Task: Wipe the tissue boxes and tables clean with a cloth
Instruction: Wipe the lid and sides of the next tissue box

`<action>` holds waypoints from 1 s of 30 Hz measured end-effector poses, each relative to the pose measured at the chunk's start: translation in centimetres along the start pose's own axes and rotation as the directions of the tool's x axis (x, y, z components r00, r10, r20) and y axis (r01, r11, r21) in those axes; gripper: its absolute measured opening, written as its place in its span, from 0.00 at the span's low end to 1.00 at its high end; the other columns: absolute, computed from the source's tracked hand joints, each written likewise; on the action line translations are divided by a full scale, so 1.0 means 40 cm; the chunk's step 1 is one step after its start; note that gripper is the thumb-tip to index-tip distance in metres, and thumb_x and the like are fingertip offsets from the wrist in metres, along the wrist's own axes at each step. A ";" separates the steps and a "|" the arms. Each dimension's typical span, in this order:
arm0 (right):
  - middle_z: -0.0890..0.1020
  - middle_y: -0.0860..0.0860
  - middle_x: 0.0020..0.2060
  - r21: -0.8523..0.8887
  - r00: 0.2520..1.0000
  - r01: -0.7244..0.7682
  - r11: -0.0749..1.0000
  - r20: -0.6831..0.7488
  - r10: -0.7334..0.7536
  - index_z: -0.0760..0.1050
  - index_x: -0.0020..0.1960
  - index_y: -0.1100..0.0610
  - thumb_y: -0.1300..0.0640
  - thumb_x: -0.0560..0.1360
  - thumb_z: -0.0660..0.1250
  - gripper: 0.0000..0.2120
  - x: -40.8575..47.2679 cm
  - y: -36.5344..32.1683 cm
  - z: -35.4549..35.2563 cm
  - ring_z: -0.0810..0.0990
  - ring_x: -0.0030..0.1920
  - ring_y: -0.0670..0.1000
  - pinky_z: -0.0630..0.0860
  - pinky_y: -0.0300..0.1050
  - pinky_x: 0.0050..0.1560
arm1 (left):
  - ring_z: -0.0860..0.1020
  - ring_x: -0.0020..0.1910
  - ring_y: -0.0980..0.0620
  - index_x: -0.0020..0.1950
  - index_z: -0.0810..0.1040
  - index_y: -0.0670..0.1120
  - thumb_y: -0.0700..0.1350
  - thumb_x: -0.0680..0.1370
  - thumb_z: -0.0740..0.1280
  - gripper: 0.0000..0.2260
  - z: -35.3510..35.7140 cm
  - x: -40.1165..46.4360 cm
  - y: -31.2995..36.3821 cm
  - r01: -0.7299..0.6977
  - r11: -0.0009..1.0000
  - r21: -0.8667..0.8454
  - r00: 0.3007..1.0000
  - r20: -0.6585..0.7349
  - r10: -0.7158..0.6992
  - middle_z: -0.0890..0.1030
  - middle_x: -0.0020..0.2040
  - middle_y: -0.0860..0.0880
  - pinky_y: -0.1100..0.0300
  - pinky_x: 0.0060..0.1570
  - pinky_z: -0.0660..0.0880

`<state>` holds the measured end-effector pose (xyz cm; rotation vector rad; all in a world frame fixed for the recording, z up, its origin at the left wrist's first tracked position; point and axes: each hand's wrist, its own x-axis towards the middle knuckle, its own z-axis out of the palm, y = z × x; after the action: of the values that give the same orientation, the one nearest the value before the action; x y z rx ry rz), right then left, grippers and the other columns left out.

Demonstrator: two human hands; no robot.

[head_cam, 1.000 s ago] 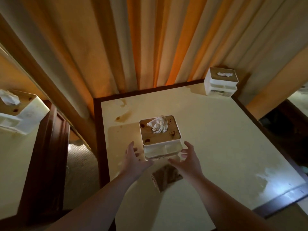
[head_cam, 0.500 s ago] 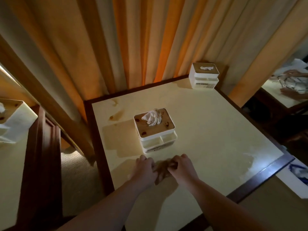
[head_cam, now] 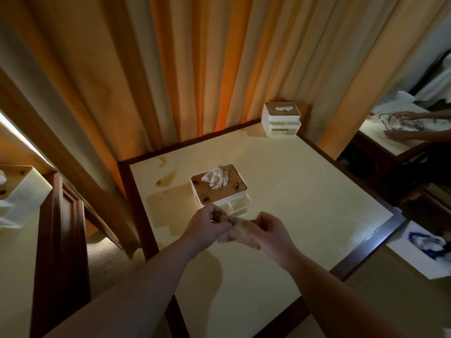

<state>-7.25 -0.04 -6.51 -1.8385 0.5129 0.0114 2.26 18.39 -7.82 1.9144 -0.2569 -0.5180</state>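
Observation:
A white tissue box [head_cam: 220, 191] with a stained wooden lid and a tissue sticking out stands on the cream table [head_cam: 305, 191]. Just in front of it both hands hold a brownish cloth [head_cam: 240, 231] above the tabletop. My left hand [head_cam: 206, 226] pinches the cloth's left end; my right hand [head_cam: 271, 234] grips its right end. Brown stains [head_cam: 166, 179] mark the table to the left of the box. A second tissue box [head_cam: 281, 118] sits at the table's far right corner.
Orange and beige curtains [head_cam: 195, 69] hang behind the table. Another table with a third tissue box [head_cam: 19, 191] is at the left. At the right, another person's hands [head_cam: 402, 125] work on a further table. A white tray [head_cam: 427, 250] lies at lower right.
Both hands left the tissue box, came down to the cloth on the table, took hold of it and lifted it, now stretched between them.

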 end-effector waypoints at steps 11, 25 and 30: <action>0.86 0.56 0.42 0.339 0.995 -0.091 0.936 0.070 0.071 0.78 0.52 0.49 0.61 0.78 0.71 0.08 0.049 -0.077 -0.014 0.82 0.38 0.52 0.73 0.44 0.35 | 0.81 0.48 0.51 0.55 0.77 0.54 0.49 0.72 0.79 0.16 0.000 0.042 0.058 -0.001 0.998 0.060 0.996 -0.088 0.006 0.82 0.50 0.52 0.56 0.43 0.78; 0.88 0.40 0.46 0.183 0.997 0.025 0.983 0.064 -0.038 0.83 0.67 0.54 0.64 0.80 0.71 0.17 0.267 -0.099 -0.108 0.86 0.45 0.36 0.80 0.35 0.41 | 0.80 0.39 0.60 0.49 0.80 0.51 0.43 0.72 0.79 0.11 0.005 0.183 0.119 -0.025 0.992 0.121 0.980 -0.192 0.048 0.84 0.45 0.53 0.60 0.46 0.80; 0.86 0.42 0.59 0.017 0.989 0.150 0.989 -0.013 -0.150 0.79 0.71 0.47 0.51 0.79 0.74 0.21 0.360 -0.113 -0.129 0.85 0.59 0.43 0.82 0.53 0.64 | 0.77 0.48 0.57 0.50 0.83 0.51 0.45 0.73 0.77 0.08 -0.012 0.229 0.092 -0.181 0.824 0.538 0.870 -0.303 0.389 0.78 0.48 0.57 0.60 0.47 0.76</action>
<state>6.10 -8.54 -4.46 -1.8560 0.3806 -0.1054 10.77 13.58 -6.43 2.3704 -0.4368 0.1846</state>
